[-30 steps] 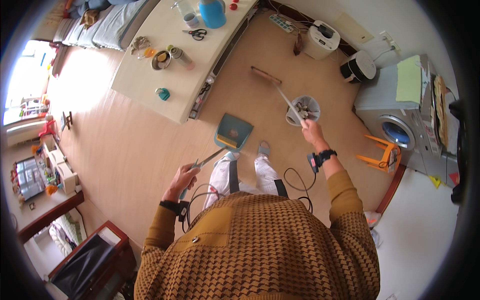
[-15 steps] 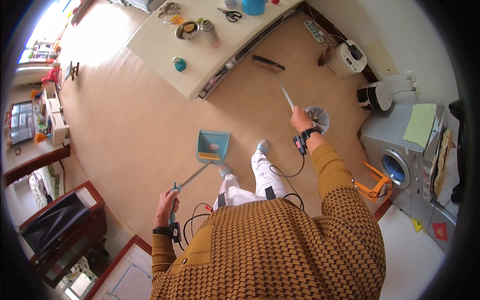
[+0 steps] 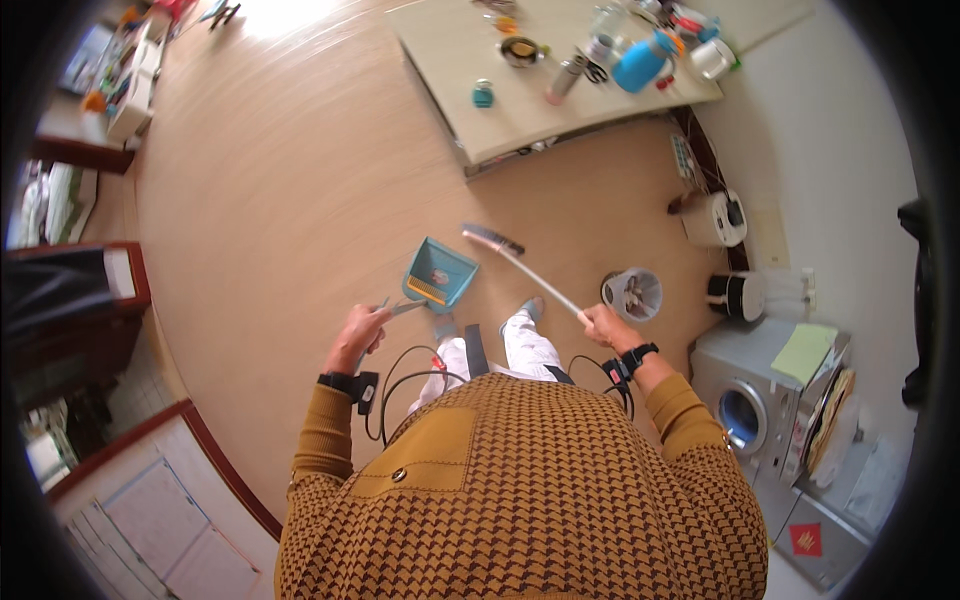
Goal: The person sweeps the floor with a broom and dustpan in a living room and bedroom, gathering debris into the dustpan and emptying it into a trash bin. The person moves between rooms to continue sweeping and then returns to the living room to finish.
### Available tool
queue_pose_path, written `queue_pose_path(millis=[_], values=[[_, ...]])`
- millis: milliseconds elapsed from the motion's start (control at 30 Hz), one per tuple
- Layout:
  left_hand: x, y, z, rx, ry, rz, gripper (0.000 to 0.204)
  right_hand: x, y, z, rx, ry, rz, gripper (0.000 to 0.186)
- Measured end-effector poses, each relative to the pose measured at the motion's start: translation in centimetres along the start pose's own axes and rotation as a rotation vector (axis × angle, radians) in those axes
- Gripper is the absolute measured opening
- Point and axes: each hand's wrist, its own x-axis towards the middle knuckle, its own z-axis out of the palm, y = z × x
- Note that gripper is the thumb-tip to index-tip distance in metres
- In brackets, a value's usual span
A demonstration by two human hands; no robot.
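My left hand (image 3: 362,335) grips the handle of a teal dustpan (image 3: 450,268), whose tray rests on the floor ahead of my feet; a yellow comb edge and a small pale bit show inside it. My right hand (image 3: 602,326) holds the pale pole of a broom (image 3: 492,241), its dark bristled head on the floor just beside the dustpan's upper right corner. A round bin (image 3: 650,292) with a light liner and scraps inside stands to the right of my right hand.
A cream table (image 3: 455,40) holding bottles, scissors and a bowl stands ahead. Along the right wall are appliances (image 3: 716,218), a power strip and a silver washing machine (image 3: 720,370). Dark wooden furniture (image 3: 75,330) lines the left. Bare floor (image 3: 260,200) lies left of the dustpan.
The broom head has come back from beside the table's edge to next to the dustpan, with my right hand lower. The view has turned, so the table appears further right.
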Motion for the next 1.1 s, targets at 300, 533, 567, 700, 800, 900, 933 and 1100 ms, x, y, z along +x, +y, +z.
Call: queue_pose_path(millis=[300, 533, 567, 700, 800, 900, 933, 1100], values=[[-2.6, -6.6, -4.2, -0.201, 0.068, 0.056, 0.023, -7.0, -8.8, -4.9, 0.269, -0.215, -0.065, 0.024], [-5.5, -12.7, -7.4, -0.313, 0.188, 0.075, 0.022, -5.3, -13.4, -4.3, 0.171, -0.1, -0.169, 0.019], [-5.7, -13.2, -7.7, -0.33, 0.189, 0.071, 0.022, -4.0, -13.8, -3.7, 0.072, -0.046, -0.221, 0.019], [-5.5, -13.9, -8.9, -0.309, 0.21, 0.055, 0.022, 3.6, -14.8, -1.5, 0.009, 0.106, -0.331, 0.023], [-5.0, -13.9, -9.4, -0.322, 0.25, 0.016, 0.025, 10.1, -16.2, 0.3, -0.017, 0.177, -0.262, 0.021], [-4.6, -13.8, -10.2, -0.352, 0.283, 0.011, 0.025, 15.6, -18.6, 2.7, -0.117, 0.201, -0.229, 0.019], [-4.3, -13.6, -10.5, -0.353, 0.294, 0.016, 0.024, 16.8, -19.5, 3.7, -0.134, 0.199, -0.197, 0.018], [-3.1, -12.1, -11.8, -0.335, 0.276, 0.018, 0.026, 17.7, -23.8, 7.2, -0.29, 0.099, -0.2, 0.019]])
